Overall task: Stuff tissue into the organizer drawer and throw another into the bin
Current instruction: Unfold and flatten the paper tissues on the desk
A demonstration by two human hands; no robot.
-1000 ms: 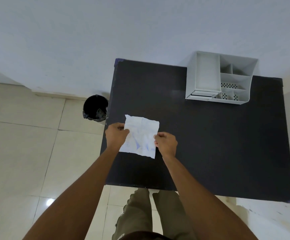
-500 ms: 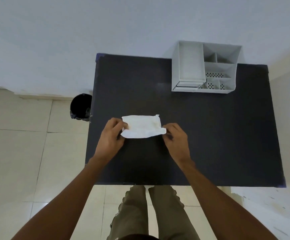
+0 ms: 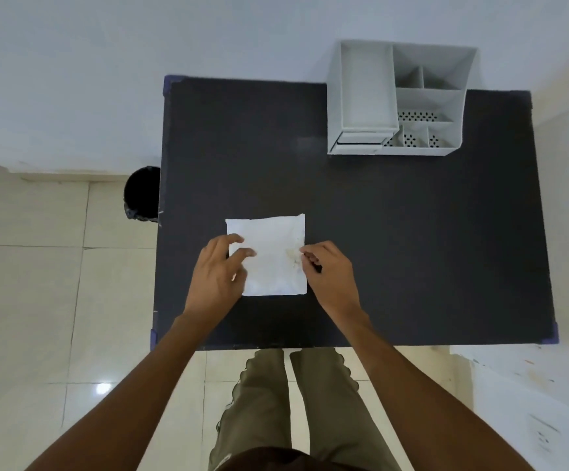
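Looking down from the head camera, I see a white tissue [image 3: 269, 256] lying flat on the dark tabletop [image 3: 412, 249], near its front edge and left of centre. The left hand [image 3: 216, 278] rests on the tissue's left edge, fingers loosely spread, gripping nothing. The right hand [image 3: 329, 273] touches the right edge, fingers curled; I cannot tell whether it pinches the paper. The white organizer [image 3: 398, 100] stands at the back edge toward the right corner, its drawer [image 3: 361, 138] slightly out. The black bin [image 3: 142, 193] stands on the floor beside the table's left edge.
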